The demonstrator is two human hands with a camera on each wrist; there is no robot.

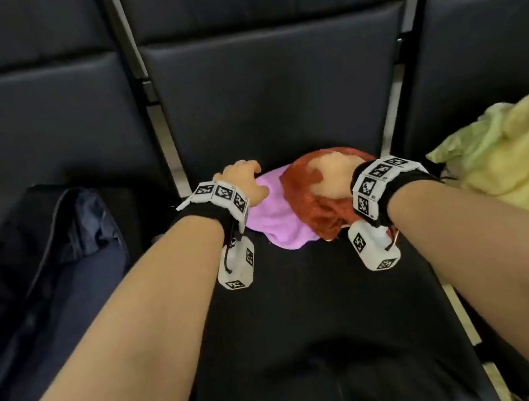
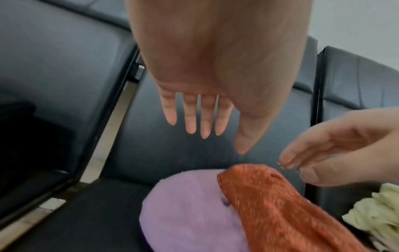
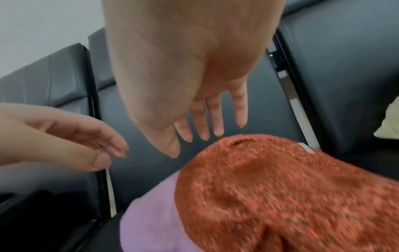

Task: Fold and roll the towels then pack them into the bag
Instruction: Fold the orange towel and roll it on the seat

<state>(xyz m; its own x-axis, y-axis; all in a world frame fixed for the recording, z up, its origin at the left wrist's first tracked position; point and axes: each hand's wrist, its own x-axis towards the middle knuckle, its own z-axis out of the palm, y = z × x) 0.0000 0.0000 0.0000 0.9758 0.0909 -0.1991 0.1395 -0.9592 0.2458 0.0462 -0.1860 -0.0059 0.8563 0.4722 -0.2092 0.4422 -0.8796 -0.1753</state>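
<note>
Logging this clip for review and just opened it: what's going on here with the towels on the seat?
A person reaches over the middle black seat, where an orange towel lies bunched partly over a pink towel. Both the left hand and the right hand hover open above the pile, fingers straight, gripping nothing. A heap of yellow-green towels waits on the seat to the right, and the dark bag sits open to the left. No towel shows inside the bag, though its interior is dark.

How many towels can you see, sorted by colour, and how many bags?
Purple towel: 1
Orange towel: 1
Yellow-green towels: a crumpled heap, at least 1, exact number unclear
Dark bag: 1
Total: at least 4 things, 3 or more towels plus 1 bag
</note>
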